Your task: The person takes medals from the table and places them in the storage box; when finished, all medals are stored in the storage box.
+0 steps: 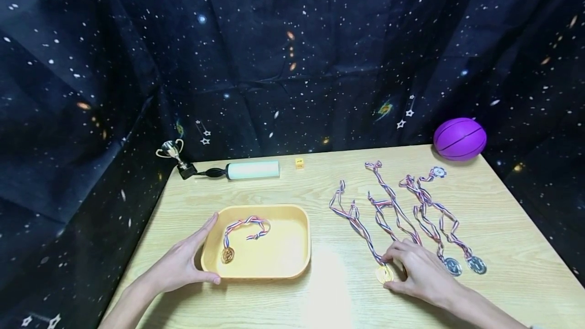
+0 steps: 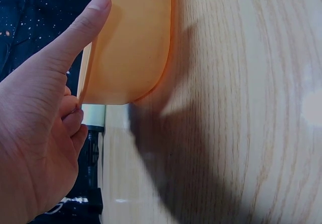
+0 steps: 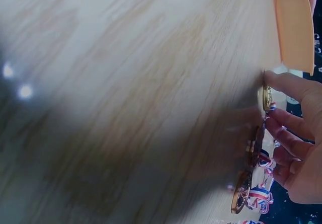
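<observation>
A yellow plastic bin [image 1: 297,263] sits left of centre in the head view. Inside it lies a bronze-coloured medal [image 1: 227,255] on a red, white and blue ribbon. My left hand [image 1: 180,265] grips the bin's left end, its thumb against the front wall and its index finger at the back corner. Over on the right, my right hand [image 1: 422,274] pinches a gold medal [image 1: 383,274] by its edges between thumb and fingers, low at the tabletop. Its ribbon [image 1: 363,230] trails back across the table. Beside that hand, more medals [image 3: 241,194] show in the right wrist view.
Two silver medals [image 1: 452,266] with ribbons lie right of my right hand. Farther back are a blue-rimmed medal [image 1: 439,172] and a purple ball [image 1: 459,139]. A small trophy [image 1: 171,151], a pale cylinder with a black handle [image 1: 253,170] and a yellow cube [image 1: 299,163] line the back edge.
</observation>
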Demonstrator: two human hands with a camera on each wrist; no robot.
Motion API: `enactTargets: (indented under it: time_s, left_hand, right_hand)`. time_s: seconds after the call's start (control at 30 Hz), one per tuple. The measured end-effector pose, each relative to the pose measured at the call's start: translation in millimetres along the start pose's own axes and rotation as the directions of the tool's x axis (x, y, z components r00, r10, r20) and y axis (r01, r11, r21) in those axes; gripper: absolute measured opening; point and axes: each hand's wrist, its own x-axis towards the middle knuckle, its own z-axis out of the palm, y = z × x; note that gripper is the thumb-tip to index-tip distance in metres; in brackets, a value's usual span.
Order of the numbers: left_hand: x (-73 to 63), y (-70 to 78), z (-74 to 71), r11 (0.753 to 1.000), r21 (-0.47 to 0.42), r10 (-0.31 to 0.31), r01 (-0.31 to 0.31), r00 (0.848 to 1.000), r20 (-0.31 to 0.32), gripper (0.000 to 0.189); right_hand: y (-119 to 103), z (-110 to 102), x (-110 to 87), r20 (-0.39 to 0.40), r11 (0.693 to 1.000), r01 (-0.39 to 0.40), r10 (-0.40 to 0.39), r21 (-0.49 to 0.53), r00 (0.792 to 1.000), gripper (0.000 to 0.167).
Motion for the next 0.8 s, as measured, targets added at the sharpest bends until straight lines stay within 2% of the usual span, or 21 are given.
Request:
enactTargets:
  time_s: [0.17,0.4,0.63,0.8]
  left_hand:
    - [0.1,-0.9,-0.1,1.000,-0.006,-0.004,0.004,1.000,0.003,0.139]
    - [0.0,0.0,-0.4,1.000,-0.017,0.003,-0.003,1.000,0.001,0.140]
    - [-0.6,0.0,0.0,0.999,-0.033,0.024,-0.024,1.000,-0.014,0.140]
    - [0.1,0.5,-0.9,1.000,-0.013,0.011,-0.011,1.000,-0.005,0.140]
  right_hand:
    - [-0.1,1.8,2.2,-0.023,1.000,0.027,-0.027,-0.003,0.999,0.048]
    - [-4.0,-0.7,4.3,-0.006,1.000,0.001,-0.001,0.020,1.000,0.049]
    - [-9.2,-20.8,17.8,-0.013,0.997,0.004,-0.003,0.074,1.000,0.047]
    - [-11.4,-44.7,35.5,-0.031,0.993,-0.005,0.009,0.121,0.999,0.047]
